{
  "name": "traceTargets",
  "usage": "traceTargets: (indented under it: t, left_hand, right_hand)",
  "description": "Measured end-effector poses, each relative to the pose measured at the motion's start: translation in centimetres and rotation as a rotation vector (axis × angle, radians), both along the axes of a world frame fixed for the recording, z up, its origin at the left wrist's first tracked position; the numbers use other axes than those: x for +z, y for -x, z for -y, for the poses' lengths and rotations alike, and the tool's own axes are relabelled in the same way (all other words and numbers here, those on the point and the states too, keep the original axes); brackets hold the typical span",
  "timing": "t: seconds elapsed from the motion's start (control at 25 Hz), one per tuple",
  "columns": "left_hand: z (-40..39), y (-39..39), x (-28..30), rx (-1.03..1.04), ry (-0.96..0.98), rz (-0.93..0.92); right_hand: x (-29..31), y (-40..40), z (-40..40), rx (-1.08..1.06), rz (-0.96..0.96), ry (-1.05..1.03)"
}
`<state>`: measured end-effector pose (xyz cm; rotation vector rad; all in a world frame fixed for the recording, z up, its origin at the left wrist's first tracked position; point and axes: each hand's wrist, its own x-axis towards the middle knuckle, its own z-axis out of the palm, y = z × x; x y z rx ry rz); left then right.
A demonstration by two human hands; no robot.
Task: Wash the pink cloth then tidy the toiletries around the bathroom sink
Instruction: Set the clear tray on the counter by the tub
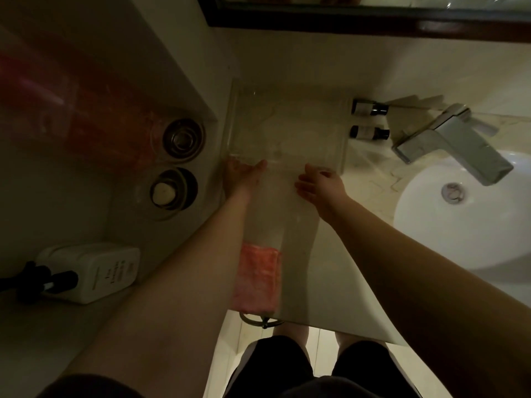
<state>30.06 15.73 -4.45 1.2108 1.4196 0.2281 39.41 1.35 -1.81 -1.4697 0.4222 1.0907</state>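
Clear glossy plastic tray [287,122], shiny metal tap [451,142], fuzzy pink cloth [257,280], smooth glossy white basin [459,234].

Single view only, head-worn, wide-angle; no second view to share the scene with. Camera sits above the bathroom counter [330,254] and looks steeply down, nearly straight onto it, at arm's reach. The counter's front edge runs across the lower middle, with the wearer's own legs and the floor below it. Taking the sink basin [431,231] as landmark: the basin lies at frame right, the faucet [451,142] above it, the mirror frame [344,23] along the top edge beyond it. Both forearms enter from the bottom corners. Edges bend from lens distortion; lighting dim.
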Motion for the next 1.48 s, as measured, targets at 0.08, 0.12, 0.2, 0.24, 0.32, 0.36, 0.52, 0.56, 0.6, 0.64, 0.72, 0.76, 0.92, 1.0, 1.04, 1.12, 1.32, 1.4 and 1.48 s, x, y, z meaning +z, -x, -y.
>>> traceTargets:
  t: [0.08, 0.12, 0.2, 0.24, 0.32, 0.36, 0.52, 0.56, 0.6, 0.64, 0.72, 0.76, 0.92, 1.0, 1.04, 1.12, 1.32, 1.4, 1.48]
  left_hand:
    - [0.2, 0.0, 0.3, 0.059, 0.042, 0.045]
    - [0.5, 0.0, 0.6, 0.083, 0.066, 0.083]
    - [0.6, 0.3, 0.3, 0.086, 0.065, 0.103]
    - [0.6, 0.5, 0.2, 0.077, 0.049, 0.109]
    - [0.7, 0.9, 0.0, 0.047, -0.009, 0.073]
    - [0.9, 1.1, 0.0, 0.034, -0.043, 0.047]
    - [1.5, 2.3, -0.1, 0.045, -0.086, -0.013]
    - [1.6, 2.6, -0.2, 0.043, -0.084, -0.023]
    - [1.9, 2.9, -0.1, 0.026, -0.086, -0.038]
    - [2.2, 3.3, 0.0, 0.000, -0.094, -0.060]
    - [3.0, 4.0, 0.5, -0.020, -0.110, -0.072]
    - [3.5, 4.4, 0.7, 0.020, -0.095, -0.056]
    - [4.8, 6.3, 1.1, 0.126, -0.042, -0.058]
    - [5.3, 7.3, 1.1, 0.120, -0.033, -0.076]
    - [5.5, 7.7, 1.3, 0.120, -0.037, -0.081]
    - [6.2, 8.6, 1.7, 0.116, -0.063, -0.065]
    - [7.9, 10.6, 1.9, 0.109, -0.083, -0.084]
    - [8.1, 10.8, 1.8, 0.109, -0.072, -0.096]
    - [8.1, 10.8, 1.8, 0.132, -0.037, -0.068]
  right_hand:
    - [-0.1, 0.0, 0.3, -0.012, -0.019, -0.036]
    - [-0.2, 0.0, 0.4, -0.015, -0.020, -0.046]
    - [-0.3, -0.1, 0.6, -0.013, -0.008, -0.039]
    - [-0.4, 0.0, 0.7, -0.017, -0.002, -0.027]
    - [-0.5, 0.3, 1.1, -0.029, 0.004, -0.007]
    - [-0.6, 0.5, 1.3, -0.035, 0.006, 0.003]
    - [-0.8, 1.4, 2.2, -0.051, -0.011, 0.039]
    - [-0.7, 1.6, 2.4, -0.049, -0.018, 0.044]
    - [-0.7, 1.9, 2.7, -0.050, -0.031, 0.045]
    - [-0.8, 2.2, 2.9, -0.058, -0.048, 0.040]
    - [-0.7, 3.1, 3.5, -0.067, -0.076, 0.035]
    - [-0.6, 3.5, 3.8, -0.062, -0.086, 0.040]
    - [-0.1, 5.0, 5.2, -0.062, -0.151, 0.026]
    - [0.2, 5.9, 5.8, -0.075, -0.177, 0.012]
    - [0.3, 6.4, 6.0, -0.089, -0.188, 0.008]
    - [0.2, 7.3, 6.4, -0.108, -0.203, 0.003]
    - [0.1, 8.5, 7.4, -0.104, -0.225, 0.008]
    - [0.1, 8.6, 7.5, -0.108, -0.220, 0.017]
    - [0.1, 8.8, 7.4, -0.119, -0.225, 0.027]
